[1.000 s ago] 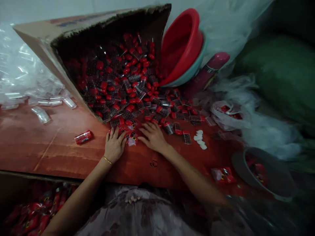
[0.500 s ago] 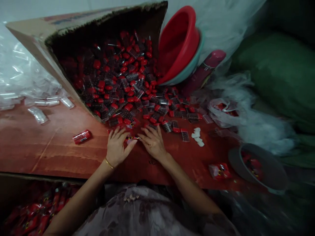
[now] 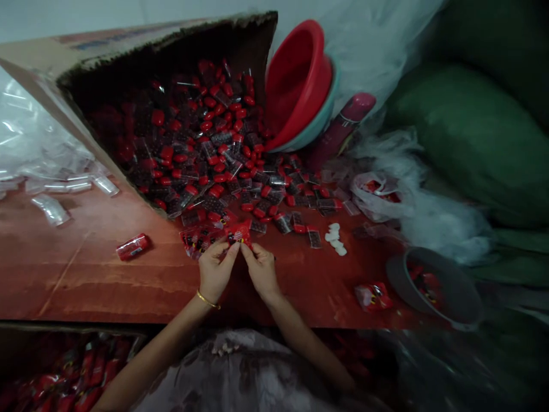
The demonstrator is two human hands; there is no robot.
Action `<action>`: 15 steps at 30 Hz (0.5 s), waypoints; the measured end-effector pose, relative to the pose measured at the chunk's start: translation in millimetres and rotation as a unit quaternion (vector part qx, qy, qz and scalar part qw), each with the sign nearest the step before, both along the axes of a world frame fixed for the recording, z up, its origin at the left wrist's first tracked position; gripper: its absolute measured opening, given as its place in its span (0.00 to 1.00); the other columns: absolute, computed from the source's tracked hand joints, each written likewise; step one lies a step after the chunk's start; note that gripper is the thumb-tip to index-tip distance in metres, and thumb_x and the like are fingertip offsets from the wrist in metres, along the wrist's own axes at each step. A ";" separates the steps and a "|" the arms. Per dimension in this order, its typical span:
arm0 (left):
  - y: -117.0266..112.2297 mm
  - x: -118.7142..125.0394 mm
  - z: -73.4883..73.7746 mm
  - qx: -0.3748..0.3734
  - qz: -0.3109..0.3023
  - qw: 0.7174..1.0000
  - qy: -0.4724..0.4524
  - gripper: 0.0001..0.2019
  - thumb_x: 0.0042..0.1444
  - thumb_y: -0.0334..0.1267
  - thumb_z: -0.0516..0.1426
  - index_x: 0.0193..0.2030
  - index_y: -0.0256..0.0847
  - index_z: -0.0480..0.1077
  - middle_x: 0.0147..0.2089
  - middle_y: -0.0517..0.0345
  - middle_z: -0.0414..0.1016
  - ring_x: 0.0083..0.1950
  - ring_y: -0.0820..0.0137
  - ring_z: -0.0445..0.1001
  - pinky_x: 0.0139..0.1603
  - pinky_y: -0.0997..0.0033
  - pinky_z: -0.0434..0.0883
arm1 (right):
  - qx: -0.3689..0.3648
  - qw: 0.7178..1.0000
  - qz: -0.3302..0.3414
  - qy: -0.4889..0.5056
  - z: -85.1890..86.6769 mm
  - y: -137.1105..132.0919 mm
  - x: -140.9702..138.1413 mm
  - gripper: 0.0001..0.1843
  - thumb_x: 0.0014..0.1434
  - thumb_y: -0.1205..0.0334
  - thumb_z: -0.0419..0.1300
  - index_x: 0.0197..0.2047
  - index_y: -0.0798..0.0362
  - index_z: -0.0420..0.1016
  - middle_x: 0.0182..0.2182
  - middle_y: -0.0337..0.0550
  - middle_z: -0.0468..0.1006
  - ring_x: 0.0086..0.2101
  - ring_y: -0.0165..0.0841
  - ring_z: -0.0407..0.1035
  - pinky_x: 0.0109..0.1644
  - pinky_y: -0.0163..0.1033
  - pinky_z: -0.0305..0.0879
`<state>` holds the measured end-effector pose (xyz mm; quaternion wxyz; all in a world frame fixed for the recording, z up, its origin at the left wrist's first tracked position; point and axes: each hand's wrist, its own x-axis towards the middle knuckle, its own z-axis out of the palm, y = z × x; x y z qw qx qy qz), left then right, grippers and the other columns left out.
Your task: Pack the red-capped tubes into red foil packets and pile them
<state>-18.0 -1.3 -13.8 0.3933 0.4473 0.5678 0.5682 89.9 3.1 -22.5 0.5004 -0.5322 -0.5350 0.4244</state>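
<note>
Between the fingertips of both my hands is a small red printed plastic wrapper [image 3: 238, 232], held just above the table. My left hand [image 3: 214, 273], with a gold bangle at the wrist, pinches it near its lower edge. My right hand [image 3: 261, 271] grips the same wrapper from the other side, thumb against fingers. More red printed wrappers [image 3: 195, 240] lie flat just beyond my left hand. Behind them, many small clear containers with red caps and dark contents [image 3: 218, 154] spill from a cardboard box [image 3: 92, 123] tipped on its side.
A red wrapped container [image 3: 132, 246] lies to the left, near clear plastic sleeves [image 3: 50, 209]. Red and teal basins [image 3: 315, 57] lean beside a pink spray can [image 3: 347, 123]. At right are white discs [image 3: 335, 239], a red packet [image 3: 372, 296] and a grey basin [image 3: 465, 323].
My hands have drawn nearer to my body and closed together, and now both pinch the red wrapper. The whole view has shifted slightly.
</note>
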 end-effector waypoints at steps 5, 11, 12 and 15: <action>-4.9 -1.4 4.3 -0.114 -0.057 0.977 -0.173 0.14 0.39 0.45 0.66 0.28 0.36 0.76 0.27 0.58 0.77 0.28 0.73 0.71 0.34 0.74 0.68 | 0.051 0.995 0.004 -0.081 -2.2 -5.3 6.0 0.18 0.59 0.55 0.52 0.21 0.54 0.65 0.17 0.33 0.64 0.20 0.25 0.57 0.25 0.30 0.53; -8.6 -8.9 10.0 -0.259 -0.060 0.914 -0.305 0.18 0.29 0.44 0.70 0.27 0.35 0.75 0.27 0.57 0.78 0.27 0.73 0.73 0.30 0.73 0.71 | 0.099 0.980 0.042 -0.167 -5.9 -8.0 4.5 0.18 0.62 0.58 0.49 0.21 0.53 0.62 0.18 0.34 0.64 0.23 0.26 0.59 0.27 0.32 0.54; -8.1 -10.9 9.9 -0.274 -0.055 0.907 -0.317 0.18 0.28 0.43 0.70 0.26 0.35 0.74 0.26 0.58 0.77 0.27 0.73 0.73 0.29 0.74 0.71 | 0.097 0.979 0.058 -0.171 -5.6 -6.8 3.8 0.18 0.62 0.57 0.49 0.22 0.53 0.63 0.19 0.35 0.65 0.23 0.27 0.60 0.28 0.32 0.55; -3.3 -17.8 9.5 -0.272 -0.037 0.902 -0.334 0.18 0.26 0.41 0.71 0.25 0.35 0.73 0.26 0.59 0.77 0.26 0.74 0.73 0.28 0.75 0.70 | 0.099 0.972 0.113 -0.179 -1.6 1.4 6.2 0.18 0.63 0.56 0.47 0.26 0.53 0.67 0.21 0.37 0.70 0.25 0.28 0.64 0.30 0.32 0.58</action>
